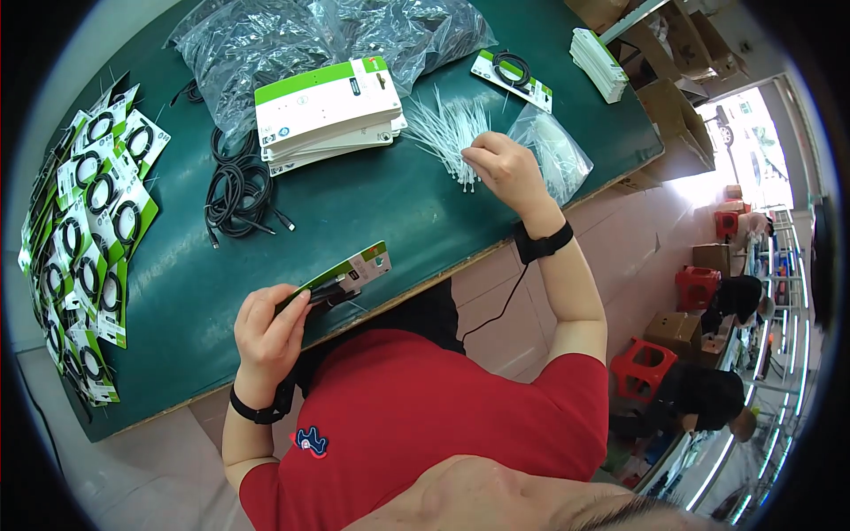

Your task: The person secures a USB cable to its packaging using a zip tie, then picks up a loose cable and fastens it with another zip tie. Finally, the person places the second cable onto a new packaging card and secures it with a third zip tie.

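Note:
My left hand (267, 329) grips a green and white packaging card (367, 264) by its near end, tilted above the table's front edge. A black cable (328, 292) lies against the card's underside, and a thin tie end sticks out by it. My right hand (506, 170) is closed in a pinch at the right side of a loose pile of white cable ties (447, 128). Its fingertips meet the ties there, though the pinched part is mostly hidden. Just right of that hand lies a clear plastic bag of ties (560, 159).
Blank cards stand in a stack (328, 111) on the green table (354, 199). Beside it lie loose black cables (237, 190). Bagged cables (266, 44) lie behind; finished carded cables (93, 221) overlap at left. One carded cable (512, 80) and more cards (598, 64) are at right.

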`<state>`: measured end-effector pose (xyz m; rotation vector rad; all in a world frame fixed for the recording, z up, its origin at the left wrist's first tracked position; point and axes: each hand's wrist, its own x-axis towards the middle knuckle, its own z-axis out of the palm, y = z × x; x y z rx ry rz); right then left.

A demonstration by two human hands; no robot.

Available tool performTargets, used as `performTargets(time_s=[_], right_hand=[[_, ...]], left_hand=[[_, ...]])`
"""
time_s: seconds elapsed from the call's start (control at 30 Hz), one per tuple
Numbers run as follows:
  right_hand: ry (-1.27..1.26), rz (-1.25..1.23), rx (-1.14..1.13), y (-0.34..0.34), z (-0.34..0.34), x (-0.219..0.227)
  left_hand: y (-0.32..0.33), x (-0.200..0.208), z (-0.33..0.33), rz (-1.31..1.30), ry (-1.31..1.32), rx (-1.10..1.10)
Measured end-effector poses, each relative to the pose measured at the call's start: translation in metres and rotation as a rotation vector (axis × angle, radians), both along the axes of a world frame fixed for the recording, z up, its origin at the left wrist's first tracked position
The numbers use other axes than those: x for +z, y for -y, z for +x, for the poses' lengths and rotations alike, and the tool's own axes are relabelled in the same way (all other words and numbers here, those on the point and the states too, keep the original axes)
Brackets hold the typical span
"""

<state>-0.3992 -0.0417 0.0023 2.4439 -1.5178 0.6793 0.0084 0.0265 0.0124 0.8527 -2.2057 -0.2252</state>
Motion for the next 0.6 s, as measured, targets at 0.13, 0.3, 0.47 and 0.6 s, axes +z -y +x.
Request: performTargets(time_s=[0.13,0.3,0.47,0.6], right_hand=[[0.267,-0.021,-0.003,0.002,0.002,0.009],[0.678,-0.004,-0.091,-0.003,0.012,0.023],[1.056,0.084,-0.059,-0.015,0.039,0.043],[1.253,0.289,-0.025,-0.014,0.059,0.053]], left_hand=[[-0.001,0.000,-0.001,-0.015,0.008,-0.009],[-0.003,0.000,-0.001,-0.047,0.017,-0.032],[-0.008,0.002,0.001,-0.070,0.016,-0.025],[-0.011,0.005,0.001,-0.064,0.028,-0.020]])
